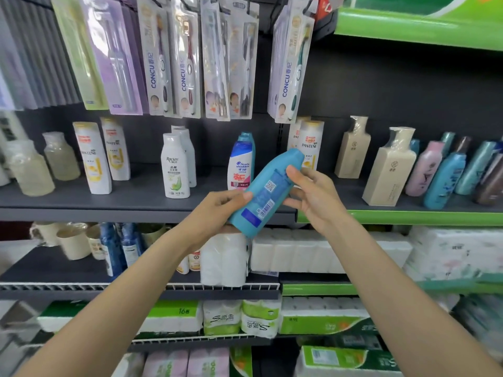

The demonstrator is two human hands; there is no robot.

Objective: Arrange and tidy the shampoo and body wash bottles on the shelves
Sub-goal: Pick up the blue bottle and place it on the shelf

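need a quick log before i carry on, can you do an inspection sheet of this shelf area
surface: dark grey shelf carrying upright bottles, with gaps between the groups
job's things: teal bottle held tilted in front of the shelf, back label and barcode facing the camera; Head & Shoulders bottle, Rejoice bottle and Pantene bottles standing
clutter: nothing seen
hands: left hand grips the teal bottle's lower part; right hand touches its upper side
cables: nothing seen
surroundings: toothbrush packs hanging above; tissue packs on the shelf below
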